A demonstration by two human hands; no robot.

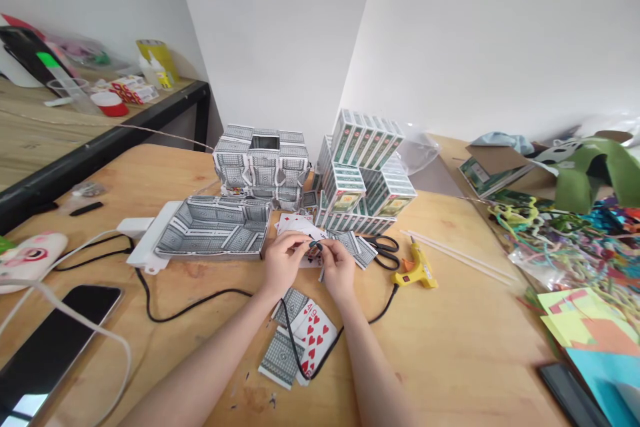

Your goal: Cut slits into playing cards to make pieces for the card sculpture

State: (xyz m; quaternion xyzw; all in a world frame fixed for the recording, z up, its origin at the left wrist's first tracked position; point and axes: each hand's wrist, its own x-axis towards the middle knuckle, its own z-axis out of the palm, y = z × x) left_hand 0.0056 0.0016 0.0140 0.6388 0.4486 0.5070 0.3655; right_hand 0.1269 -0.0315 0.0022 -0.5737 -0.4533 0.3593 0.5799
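My left hand (285, 260) and my right hand (337, 267) meet above the middle of the table, fingertips pinched together. Between them is a small piece that looks like a folded playing card, mostly hidden by the fingers. Loose white playing cards (293, 221) lie just beyond my hands, and grey-backed cards (357, 247) lie beside my right hand. Nearer me, below my wrists, are more cards, among them a nine of hearts (315, 340). An open box covered in grey-backed cards (213, 253) stands left of my hands.
Behind stand a card-covered structure (263, 163) and stacked card boxes (367, 140). Black scissors (385, 250) and a yellow glue gun (417, 270) lie right, its black cable (200, 300) crossing under my arms. A power strip (153, 240), phone (60, 353), clear sticks (460, 257) and coloured paper (590, 320) lie around.
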